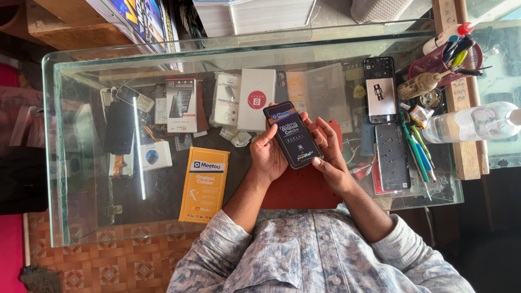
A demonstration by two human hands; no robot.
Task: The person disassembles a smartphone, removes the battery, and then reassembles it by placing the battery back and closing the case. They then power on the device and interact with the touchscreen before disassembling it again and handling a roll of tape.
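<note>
Far to the left of the fingers, under the glass worktop (65, 163), lay dark phone screens (119, 127) and a small keypad phone (135, 99), with a white and black boxed screen (181, 104) beside them. Nearer, on top of the glass and just left of the left hand (267, 154), lay a flat yellow packet (204, 184), sealed as far as could be seen and not touched by either hand. Above the left hand, beneath the glass, stood a white box with a red circle (256, 99). The left hand's fingers were curled around the left edge of a slim dark package (292, 135), thumb on its front, pinching it; the package was held up between both hands over a red mat (301, 190), tilted, its printed face toward the camera. The right hand (330, 154) supported its right edge and lower corner, fingers (324, 130) slightly spread behind it and the thumb pressed at the bottom corner. The package looked unopened, so the work seemed at an early point: the packet was in hand, nothing had been taken out of it. To the right of the right hand lay two opened phone bodies (392, 156), the upper one (379, 89) showing its inner frame, then loose green and blue tools (417, 149). Farther right stood a red mesh basket of pens (453, 59) and a clear plastic bottle (472, 123) lying on its side.
</note>
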